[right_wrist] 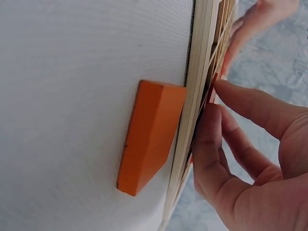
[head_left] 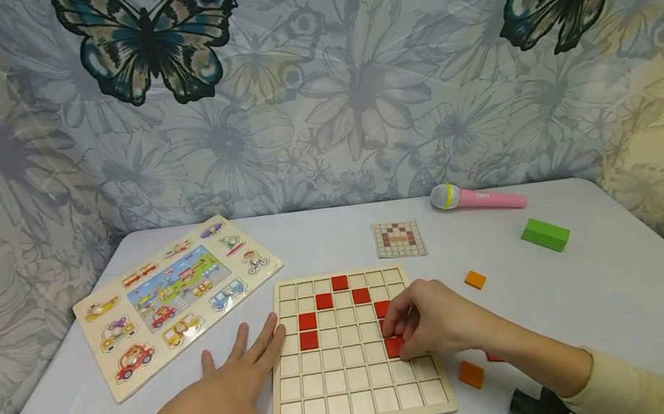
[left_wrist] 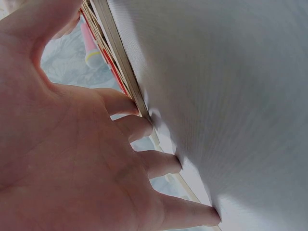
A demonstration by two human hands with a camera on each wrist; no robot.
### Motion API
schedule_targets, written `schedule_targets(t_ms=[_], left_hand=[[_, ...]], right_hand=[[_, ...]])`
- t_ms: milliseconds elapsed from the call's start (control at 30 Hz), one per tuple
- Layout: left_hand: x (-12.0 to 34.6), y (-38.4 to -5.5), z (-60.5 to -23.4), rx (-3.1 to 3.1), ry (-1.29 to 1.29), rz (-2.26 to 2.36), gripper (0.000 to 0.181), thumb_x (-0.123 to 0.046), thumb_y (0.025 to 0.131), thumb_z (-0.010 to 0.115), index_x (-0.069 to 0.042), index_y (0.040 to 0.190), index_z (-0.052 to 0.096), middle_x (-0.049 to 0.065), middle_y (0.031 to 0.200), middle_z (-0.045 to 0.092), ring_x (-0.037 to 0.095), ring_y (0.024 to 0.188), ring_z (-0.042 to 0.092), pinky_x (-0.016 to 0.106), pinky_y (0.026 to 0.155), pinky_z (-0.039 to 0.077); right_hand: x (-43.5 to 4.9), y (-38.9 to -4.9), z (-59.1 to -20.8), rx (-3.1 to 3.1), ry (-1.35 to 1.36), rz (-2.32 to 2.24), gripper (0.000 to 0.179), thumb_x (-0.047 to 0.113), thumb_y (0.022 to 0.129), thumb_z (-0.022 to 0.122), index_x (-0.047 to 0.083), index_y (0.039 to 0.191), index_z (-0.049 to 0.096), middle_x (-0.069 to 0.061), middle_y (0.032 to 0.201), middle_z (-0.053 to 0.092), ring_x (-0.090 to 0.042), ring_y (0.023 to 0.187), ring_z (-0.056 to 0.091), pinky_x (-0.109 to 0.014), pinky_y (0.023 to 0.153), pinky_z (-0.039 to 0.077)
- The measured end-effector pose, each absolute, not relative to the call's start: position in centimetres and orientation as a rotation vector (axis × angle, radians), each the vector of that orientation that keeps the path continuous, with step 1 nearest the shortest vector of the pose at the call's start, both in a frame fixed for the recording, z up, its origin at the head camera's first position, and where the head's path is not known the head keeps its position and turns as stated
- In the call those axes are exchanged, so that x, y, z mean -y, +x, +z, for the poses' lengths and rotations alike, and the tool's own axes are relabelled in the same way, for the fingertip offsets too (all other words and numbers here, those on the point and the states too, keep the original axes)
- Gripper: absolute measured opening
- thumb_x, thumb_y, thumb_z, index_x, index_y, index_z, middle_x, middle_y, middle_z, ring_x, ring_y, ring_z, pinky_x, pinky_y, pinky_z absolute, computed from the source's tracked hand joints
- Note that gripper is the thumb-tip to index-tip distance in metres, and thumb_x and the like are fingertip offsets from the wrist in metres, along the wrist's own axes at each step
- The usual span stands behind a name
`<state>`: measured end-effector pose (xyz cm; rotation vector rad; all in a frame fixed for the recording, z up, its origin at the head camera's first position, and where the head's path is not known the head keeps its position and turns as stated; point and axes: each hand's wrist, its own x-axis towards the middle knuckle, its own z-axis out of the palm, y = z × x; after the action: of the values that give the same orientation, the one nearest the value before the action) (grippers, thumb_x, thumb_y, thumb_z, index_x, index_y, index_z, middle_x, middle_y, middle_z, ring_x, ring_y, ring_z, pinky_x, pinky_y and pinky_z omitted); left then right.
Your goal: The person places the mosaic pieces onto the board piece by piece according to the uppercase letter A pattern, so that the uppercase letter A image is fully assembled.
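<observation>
A wooden grid board (head_left: 361, 401) lies on the table, with several red square tiles (head_left: 307, 322) in its upper cells. My right hand (head_left: 439, 317) is over the board's right side, its thumb and fingertips pinching a red tile (head_left: 394, 347) at a cell; the right wrist view shows this tile (right_wrist: 212, 88) edge-on between the fingertips. Those fingers partly cover more red tiles above it. My left hand (head_left: 234, 392) rests at the board's left edge, fingers spread and straight. In the left wrist view, its fingertips (left_wrist: 168, 164) touch down along that edge.
A small pattern card (head_left: 402, 252) lies behind the board. To the left is a picture puzzle (head_left: 119, 312). At right are a pink microphone (head_left: 492, 200), a green block (head_left: 545, 235), two orange tiles (head_left: 475, 280) and a red piece (head_left: 494, 357) partly under my right forearm.
</observation>
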<state>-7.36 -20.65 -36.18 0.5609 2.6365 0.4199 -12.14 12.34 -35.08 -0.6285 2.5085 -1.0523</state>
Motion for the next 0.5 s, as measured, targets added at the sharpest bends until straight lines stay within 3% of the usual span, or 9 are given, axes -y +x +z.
schedule_targets(t_ms=[500], left_hand=[[20.66, -7.29, -36.14, -2.639, 0.568, 0.422, 0.135, -0.069, 0.068, 0.085, -0.013, 0.168, 0.015, 0.003, 0.177, -0.003, 0.053, 0.159, 0.001, 0.095, 0.096, 0.002]], right_hand=[[-12.78, -11.79, -34.76, -2.511, -0.606, -1.105, 0.018, 0.004, 0.075, 0.088, 0.012, 0.085, 0.076, 0.003, 0.078, 0.071, -0.017, 0.072, 0.066, -0.026, 0.062, 0.055]])
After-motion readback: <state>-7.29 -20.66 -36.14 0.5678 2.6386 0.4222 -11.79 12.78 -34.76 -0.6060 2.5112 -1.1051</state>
